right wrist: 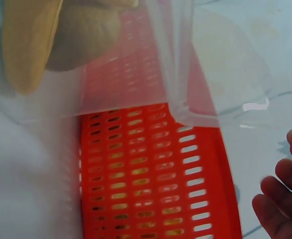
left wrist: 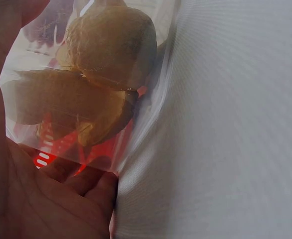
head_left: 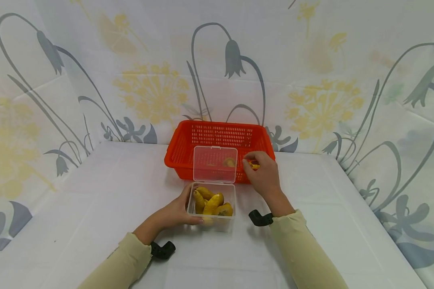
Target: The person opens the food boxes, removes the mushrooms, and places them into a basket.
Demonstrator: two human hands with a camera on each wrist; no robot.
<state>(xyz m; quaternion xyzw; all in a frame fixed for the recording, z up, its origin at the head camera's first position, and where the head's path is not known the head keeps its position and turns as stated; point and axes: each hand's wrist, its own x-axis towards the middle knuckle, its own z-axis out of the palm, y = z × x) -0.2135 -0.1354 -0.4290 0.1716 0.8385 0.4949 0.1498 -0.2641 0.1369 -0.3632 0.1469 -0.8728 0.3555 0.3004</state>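
Note:
A clear plastic box (head_left: 224, 226) stands on the white cloth with its hinged lid (head_left: 211, 158) upright at the back. Inside lie several yellow-brown pieces (head_left: 212, 204), some long and some rounded; I cannot tell their kind. My left hand (head_left: 174, 209) grips the box's left side, thumb at the front and fingers behind, as the left wrist view also shows. Over the right front rim of a red basket (head_left: 224, 134) hovers my right hand (head_left: 264, 172), fingers loosely bent and thumb apart. Nothing shows in its grasp. Yellow pieces (head_left: 254, 165) lie in the basket near those fingertips.
The basket stands right behind the box, close to a flower-printed cloth backdrop (head_left: 159, 96). The raised lid overlaps the basket's front. White cloth (head_left: 105, 200) covers the table on both sides.

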